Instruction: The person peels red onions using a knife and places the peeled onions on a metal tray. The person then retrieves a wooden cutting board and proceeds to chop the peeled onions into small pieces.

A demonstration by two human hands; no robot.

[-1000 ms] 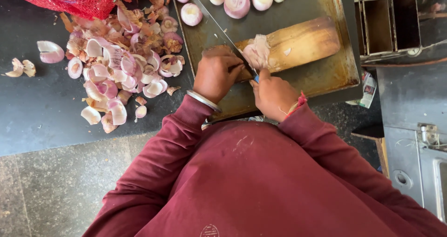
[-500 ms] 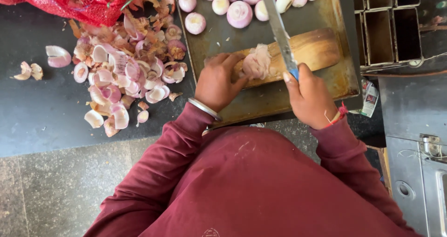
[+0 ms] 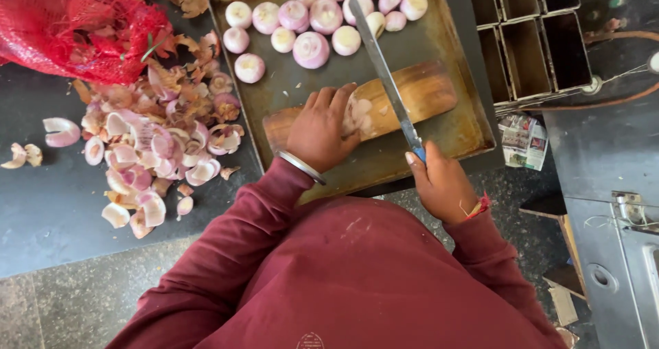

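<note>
Onion cutting on wooden board, metal tray at table's near edge.

Peeled onions [image 3: 312, 49] crowd tray's [image 3: 473, 133] far end; peel pile [image 3: 154, 143] and red mesh sack [image 3: 72, 30] to tray's left, metal bins [image 3: 542, 37] to its right. Board's [image 3: 429, 88] right half is bare, little room elsewhere. Left hand [image 3: 319, 129] grip curled over the cut onion [image 3: 358, 115] mid-board. Right hand [image 3: 443, 184] grip closed round the knife [image 3: 384, 71] handle, blade angled just right of the onion.

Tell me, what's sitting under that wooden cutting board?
The wooden cutting board lies on a metal tray, which also holds peeled onions. The left hand covers the board's near end and part of the onion on it.
</note>
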